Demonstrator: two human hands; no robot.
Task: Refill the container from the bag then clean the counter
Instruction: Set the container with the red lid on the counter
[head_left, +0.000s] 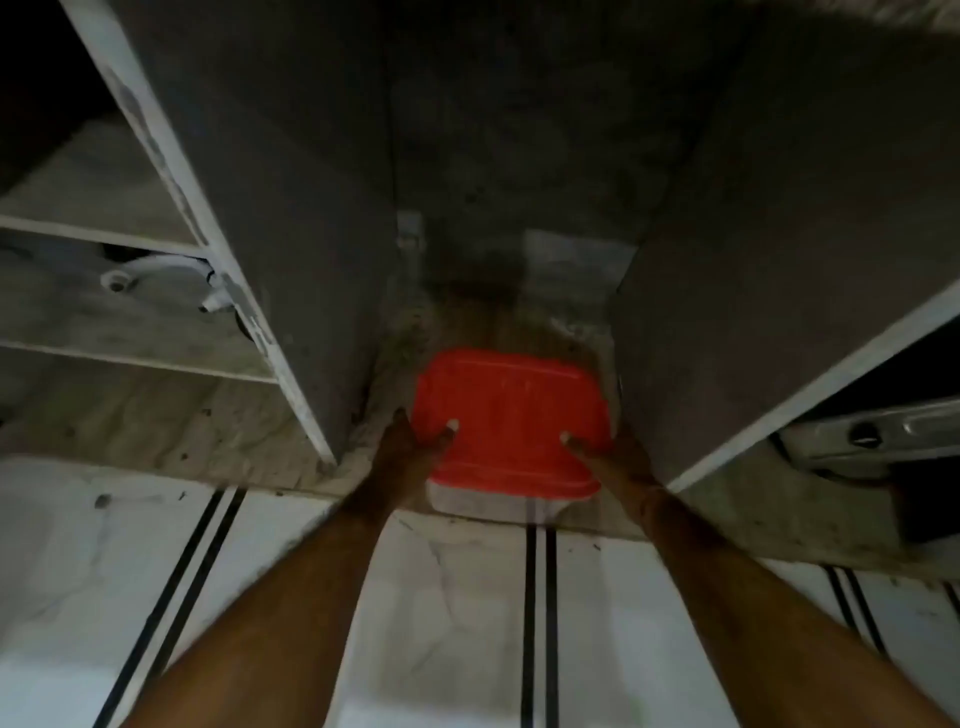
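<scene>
A container (511, 439) with a red lid (511, 421) and a pale, translucent body sits at the centre of the frame, low inside a dark open cabinet bay (498, 182); the lid is on, and what is inside cannot be made out. The left hand (410, 447) grips its left side with the thumb laid over the lid's top, and the right hand (613, 454) grips the right side the same way, so both hands are clasped on the container. Its near edge overhangs the front lip of the grimy, stained cabinet floor (395, 364) it rests on.

The bay has grey side walls and white-edged panels. At the left of the frame are open shelves (104, 234) holding a white round object (156, 280), too blurred to name. At the right edge a metal piece (872, 434) lies in another dark opening. The lower frame shows white floor tiles (441, 623) with paired black lines.

The lid is a rounded rectangle, nearly square; its slightly longer side appears to run left to right across the frame, top face upward.
</scene>
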